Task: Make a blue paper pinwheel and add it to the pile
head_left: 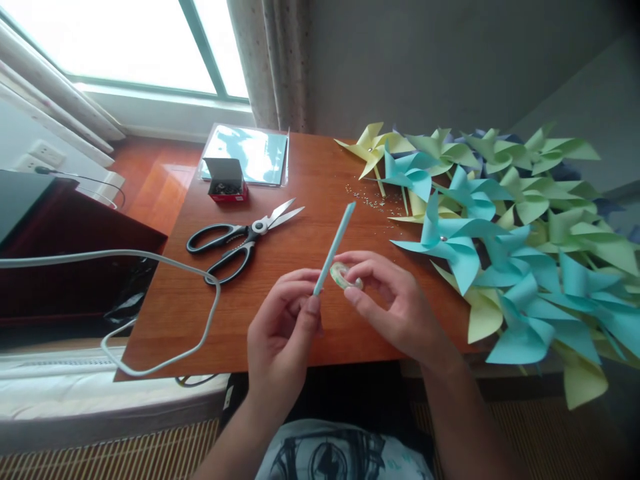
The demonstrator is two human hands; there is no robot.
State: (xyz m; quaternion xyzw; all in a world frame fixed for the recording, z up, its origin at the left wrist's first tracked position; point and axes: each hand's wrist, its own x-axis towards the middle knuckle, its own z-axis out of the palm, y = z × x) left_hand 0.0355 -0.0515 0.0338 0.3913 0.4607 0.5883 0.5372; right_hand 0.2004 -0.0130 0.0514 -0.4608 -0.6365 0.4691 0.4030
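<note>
Wooden worktop (310,200) below: left hand (280,333) pinches a thin blue paper stick (334,248); right hand (395,300) grips a small clear tape roll (345,275). Best hold the stick steady, tape taut.

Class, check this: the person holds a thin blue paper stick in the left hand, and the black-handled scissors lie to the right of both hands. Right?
Not quite. The head view shows the black-handled scissors to the left of both hands. The left hand does hold the thin blue paper stick.
</note>
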